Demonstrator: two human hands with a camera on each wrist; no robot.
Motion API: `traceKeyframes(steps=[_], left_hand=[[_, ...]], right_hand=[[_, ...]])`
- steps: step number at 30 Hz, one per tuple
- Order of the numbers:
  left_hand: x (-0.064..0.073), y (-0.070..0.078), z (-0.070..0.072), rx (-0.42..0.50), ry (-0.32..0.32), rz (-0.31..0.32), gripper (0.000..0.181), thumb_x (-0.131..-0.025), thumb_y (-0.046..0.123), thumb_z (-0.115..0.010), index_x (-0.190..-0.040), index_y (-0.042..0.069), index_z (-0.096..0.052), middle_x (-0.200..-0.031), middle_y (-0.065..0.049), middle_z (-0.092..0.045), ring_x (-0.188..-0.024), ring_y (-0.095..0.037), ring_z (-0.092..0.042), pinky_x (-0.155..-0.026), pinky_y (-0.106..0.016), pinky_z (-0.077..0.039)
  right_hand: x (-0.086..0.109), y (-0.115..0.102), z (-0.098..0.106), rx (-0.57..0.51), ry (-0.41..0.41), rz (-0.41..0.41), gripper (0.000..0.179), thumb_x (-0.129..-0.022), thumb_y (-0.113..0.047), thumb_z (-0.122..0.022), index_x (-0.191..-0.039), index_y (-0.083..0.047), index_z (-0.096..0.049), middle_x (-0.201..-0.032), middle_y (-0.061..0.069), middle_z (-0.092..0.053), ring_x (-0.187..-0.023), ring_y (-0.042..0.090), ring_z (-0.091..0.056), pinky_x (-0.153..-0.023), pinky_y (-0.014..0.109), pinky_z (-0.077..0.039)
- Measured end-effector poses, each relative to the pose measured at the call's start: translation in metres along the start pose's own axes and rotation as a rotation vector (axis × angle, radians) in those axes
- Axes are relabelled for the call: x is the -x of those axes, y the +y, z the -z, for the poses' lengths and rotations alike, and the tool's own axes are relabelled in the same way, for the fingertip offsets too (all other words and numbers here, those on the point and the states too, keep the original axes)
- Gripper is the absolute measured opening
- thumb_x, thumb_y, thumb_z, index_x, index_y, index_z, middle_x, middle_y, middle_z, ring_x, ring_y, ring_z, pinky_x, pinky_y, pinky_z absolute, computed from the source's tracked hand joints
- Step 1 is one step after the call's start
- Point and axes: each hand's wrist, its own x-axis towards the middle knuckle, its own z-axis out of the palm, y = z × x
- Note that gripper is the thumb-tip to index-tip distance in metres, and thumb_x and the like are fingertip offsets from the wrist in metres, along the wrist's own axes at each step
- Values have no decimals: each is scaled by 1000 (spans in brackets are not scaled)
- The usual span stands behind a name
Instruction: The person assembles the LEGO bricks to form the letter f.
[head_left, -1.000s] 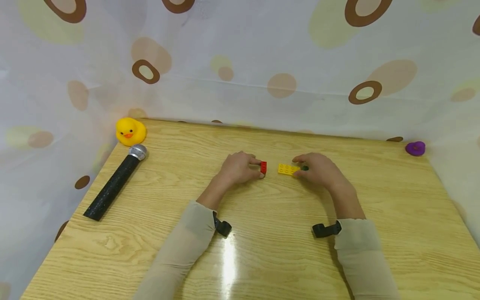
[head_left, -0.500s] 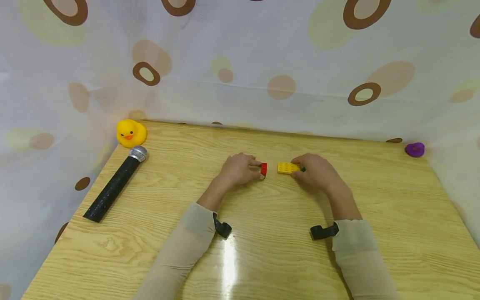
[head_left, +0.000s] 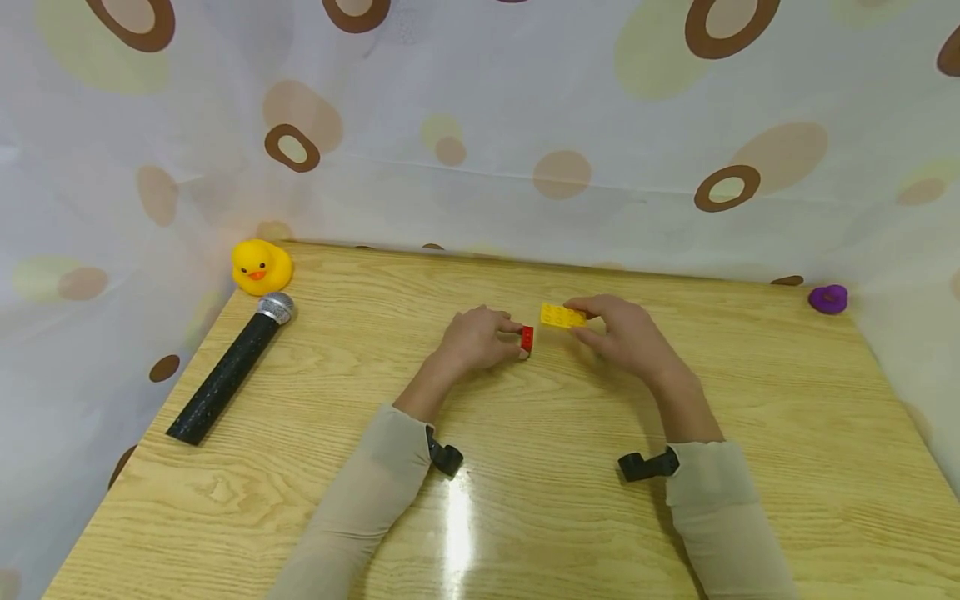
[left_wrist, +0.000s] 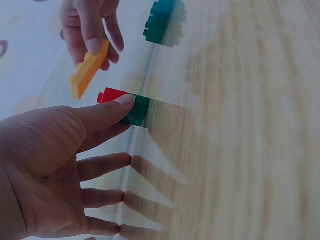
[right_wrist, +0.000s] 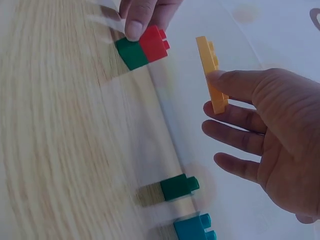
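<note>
My left hand pinches a small stack of toy building bricks between thumb and fingers, a red brick on top of a green brick. The stack stands on the table. Just right of it, my right hand pinches one end of a flat yellow building brick, raised off the table and apart from the red brick. Below the right hand, in the right wrist view, a dark green brick and a teal brick stand on the table; the hand hides them from the head view.
A black microphone with a silver head lies at the table's left side, near a yellow rubber duck. At the back right corner sits a small purple duck. Spotted sheeting walls the wooden table.
The right hand has taken the yellow brick up off the table and carried it slightly left, closer to the red brick. My left hand stays where it was.
</note>
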Motion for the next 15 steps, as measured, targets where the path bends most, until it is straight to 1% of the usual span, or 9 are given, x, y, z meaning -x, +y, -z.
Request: traceKeyframes(steps=[4, 7, 10, 15], left_hand=[[0, 1, 0, -15, 4, 13, 49, -93, 46, -71, -139, 28, -64, -154, -1, -53, -150, -38, -36, -121, -64, -24], [1, 1, -1, -29, 7, 37, 49, -92, 49, -71, -138, 32, -65, -155, 2, -51, -151, -36, -36, -121, -62, -25], [1, 2, -2, -36, 9, 54, 48, -92, 51, -71, -137, 34, -65, -156, 4, -50, -151, -34, -35, -120, -61, -26], [1, 2, -3, -22, 15, 66, 50, -91, 51, -72, -136, 31, -66, -159, 1, -46, -152, -32, -33, -122, -61, -23]], right_hand=[[-1, -3, -5, -26, 16, 35, 41, -98, -18, -68, -138, -11, -63, -133, 14, -67, -117, 33, -63, -100, 55, -50], [-2, -5, -9, -48, 7, 52, 41, -97, -17, -69, -138, -12, -64, -130, 13, -68, -117, 32, -63, -99, 54, -50], [-3, -9, -13, -46, -7, 67, 42, -98, -18, -69, -139, -13, -63, -129, 13, -67, -116, 31, -63, -98, 53, -51], [-4, -13, -17, -37, -25, 78, 42, -98, -19, -68, -139, -14, -63, -129, 13, -68, -113, 30, -64, -96, 52, -52]])
